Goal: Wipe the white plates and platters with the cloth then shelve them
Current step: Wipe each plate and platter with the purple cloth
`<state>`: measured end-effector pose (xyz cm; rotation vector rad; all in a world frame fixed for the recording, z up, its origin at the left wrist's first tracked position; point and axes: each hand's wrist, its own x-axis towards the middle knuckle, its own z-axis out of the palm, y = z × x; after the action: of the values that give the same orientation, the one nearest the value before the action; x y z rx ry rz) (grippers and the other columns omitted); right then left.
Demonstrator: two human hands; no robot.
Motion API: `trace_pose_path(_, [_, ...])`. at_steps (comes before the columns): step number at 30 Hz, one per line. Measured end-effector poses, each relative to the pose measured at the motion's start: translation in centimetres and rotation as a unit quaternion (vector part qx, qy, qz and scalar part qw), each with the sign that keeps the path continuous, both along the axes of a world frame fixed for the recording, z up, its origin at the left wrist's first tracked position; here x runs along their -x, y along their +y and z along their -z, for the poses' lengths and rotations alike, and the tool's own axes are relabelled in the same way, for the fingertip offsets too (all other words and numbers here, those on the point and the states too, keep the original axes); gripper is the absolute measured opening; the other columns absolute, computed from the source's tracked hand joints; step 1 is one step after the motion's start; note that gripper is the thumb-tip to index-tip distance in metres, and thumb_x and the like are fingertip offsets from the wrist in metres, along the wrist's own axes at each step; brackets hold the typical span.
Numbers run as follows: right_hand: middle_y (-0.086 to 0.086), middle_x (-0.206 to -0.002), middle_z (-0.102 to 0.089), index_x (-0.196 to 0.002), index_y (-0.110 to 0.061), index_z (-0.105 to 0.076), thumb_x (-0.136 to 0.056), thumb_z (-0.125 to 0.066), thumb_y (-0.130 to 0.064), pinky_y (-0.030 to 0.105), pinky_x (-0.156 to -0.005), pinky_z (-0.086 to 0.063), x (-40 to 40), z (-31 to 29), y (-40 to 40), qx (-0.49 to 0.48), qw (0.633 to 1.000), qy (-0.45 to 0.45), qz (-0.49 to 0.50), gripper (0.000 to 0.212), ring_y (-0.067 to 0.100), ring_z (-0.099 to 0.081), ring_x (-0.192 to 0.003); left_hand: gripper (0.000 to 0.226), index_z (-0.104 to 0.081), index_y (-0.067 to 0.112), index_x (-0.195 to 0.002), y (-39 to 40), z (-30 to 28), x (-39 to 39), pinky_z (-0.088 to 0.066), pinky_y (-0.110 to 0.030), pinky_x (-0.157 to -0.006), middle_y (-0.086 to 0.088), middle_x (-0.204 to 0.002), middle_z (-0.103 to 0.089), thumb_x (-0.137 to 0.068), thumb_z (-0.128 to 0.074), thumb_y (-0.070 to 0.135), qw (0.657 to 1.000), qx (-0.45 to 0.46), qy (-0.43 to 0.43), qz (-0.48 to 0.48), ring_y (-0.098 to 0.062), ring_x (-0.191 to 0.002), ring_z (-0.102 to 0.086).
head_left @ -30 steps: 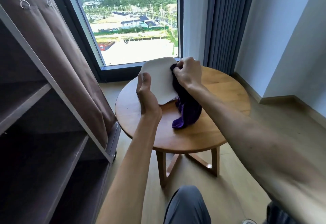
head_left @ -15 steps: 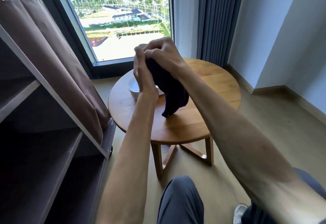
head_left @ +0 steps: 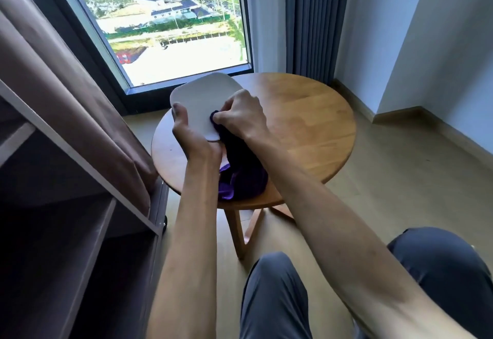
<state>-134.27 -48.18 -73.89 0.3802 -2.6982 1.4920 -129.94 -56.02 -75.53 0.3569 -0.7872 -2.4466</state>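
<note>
Wiping in progress: flat white rounded-rectangle platter [head_left: 203, 98] held in the air above the round wooden table [head_left: 306, 128], tilted, long axis running from the person out toward the window. Left hand [head_left: 188, 133] clamps its near-left edge, thumb on top, fingers curled under and hidden. Right hand [head_left: 241, 117] is bunched around the dark purple cloth [head_left: 240, 176], fingers curled tight, pressing it onto the platter's near-right part; cloth tail hangs down to the tabletop. The unwiped face lies ahead and left of the right fingers, so the stroke likely goes that way. Open brown shelf unit [head_left: 80, 162] is on the left, nearer the left hand; that hand looks best placed to shelve.
</note>
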Motion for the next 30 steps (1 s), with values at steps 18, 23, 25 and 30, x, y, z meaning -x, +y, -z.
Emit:
trace_pose_path(18, [0.003,-0.083,-0.078,-0.086,-0.009,-0.081,-0.088,-0.069,-0.013,0.035,-0.078,-0.060,0.9,-3.6,-0.7,0.146,0.969,0.117,-0.163,0.013,0.014,-0.073,-0.081,0.056,-0.057,0.005,-0.137,0.6,0.0,1.1,-0.046,-0.061,-0.109,-0.029,-0.136,-0.059,-0.102,-0.052,0.048,0.987,0.161,-0.004,0.025,-0.042,-0.128,-0.059])
trace_pose_path(23, [0.002,-0.129,-0.068,-0.135,-0.015,-0.065,-0.083,-0.048,0.010,0.029,-0.101,-0.052,1.2,-1.8,0.9,0.190,0.930,-0.057,-0.309,0.061,0.013,-0.062,-0.119,0.043,-0.061,0.012,-0.138,-1.6,-0.1,1.9,-0.052,-0.058,-0.103,-0.020,-0.132,-0.066,-0.096,-0.063,0.020,0.998,0.016,-0.032,-0.047,-0.040,-0.120,-0.065])
trace_pose_path(25, [0.004,-0.138,-0.061,-0.145,-0.013,-0.054,-0.078,-0.046,0.019,0.031,-0.108,-0.048,0.9,-0.9,1.1,0.180,0.936,-0.019,-0.303,0.075,0.015,-0.055,-0.131,0.046,-0.060,0.012,-0.138,-1.9,-0.4,2.4,-0.056,-0.055,-0.098,-0.019,-0.129,-0.068,-0.093,-0.060,0.006,0.995,-0.011,-0.032,-0.089,-0.038,-0.114,-0.068])
trace_pose_path(30, [0.003,-0.110,-0.064,-0.115,-0.017,-0.065,-0.071,-0.085,-0.041,0.030,-0.086,-0.049,0.8,0.4,0.0,0.003,0.985,0.170,0.042,0.054,0.018,-0.059,-0.103,0.047,-0.053,-0.002,-0.143,-1.9,-0.8,3.2,-0.048,-0.053,-0.110,-0.025,-0.141,-0.058,-0.097,-0.048,-0.005,0.990,-0.080,0.002,-0.116,-0.041,-0.129,-0.058])
